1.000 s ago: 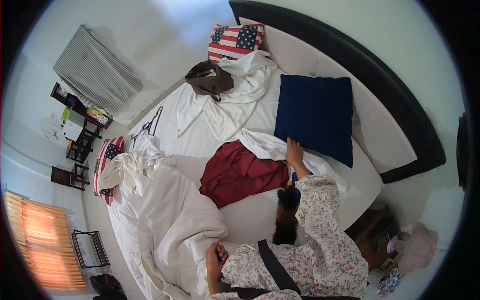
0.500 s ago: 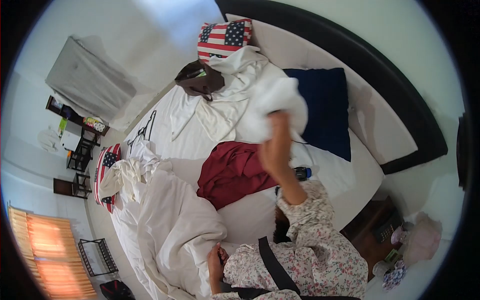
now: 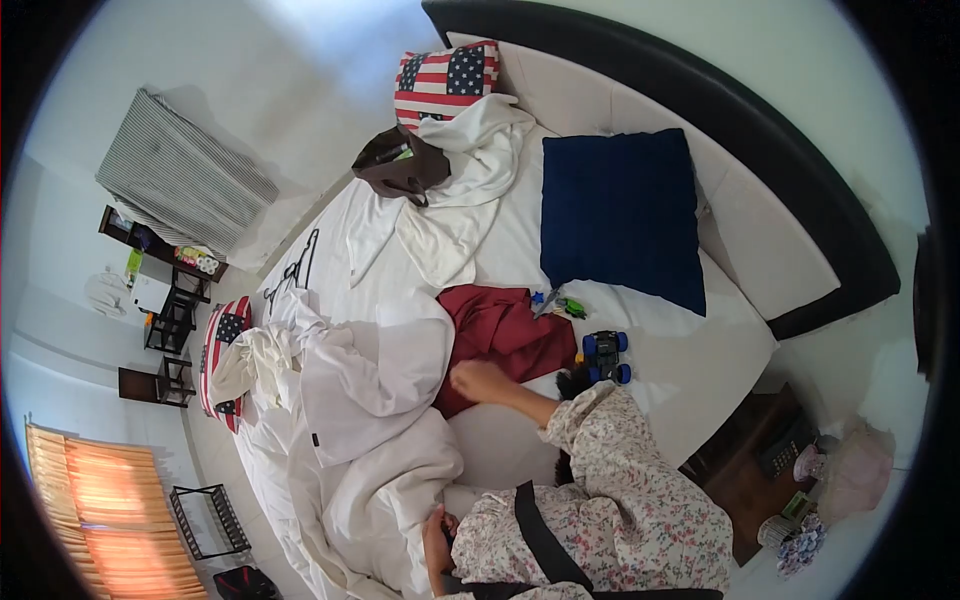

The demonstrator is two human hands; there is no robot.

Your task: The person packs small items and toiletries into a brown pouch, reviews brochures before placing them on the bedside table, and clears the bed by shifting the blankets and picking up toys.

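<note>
My right hand (image 3: 477, 381) is over the left part of a maroon cloth (image 3: 500, 330), its fingers looking curled and slightly blurred, with nothing visible in them. Just left of it lies a white cloth (image 3: 370, 390) with a small dark tag, spread over a rumpled white duvet (image 3: 400, 490). Low in the view, my left hand (image 3: 437, 527) rests against the duvet's edge. Its fingers are closed near something dark that I cannot make out. Right of the maroon cloth are a toy car with blue wheels (image 3: 605, 357) and a small green toy (image 3: 571, 307).
A navy pillow (image 3: 620, 220) lies by the padded headboard (image 3: 770, 250). Farther along the bed are a brown bag (image 3: 425, 170), white garments (image 3: 450, 240), black hangers (image 3: 293, 268) and flag-patterned pillows (image 3: 447, 80). A nightstand with a telephone (image 3: 778, 455) stands at the right.
My right hand has swung down and left from the navy pillow. The white cloth it held now lies on the duvet, let go. The pillow and toys are uncovered.
</note>
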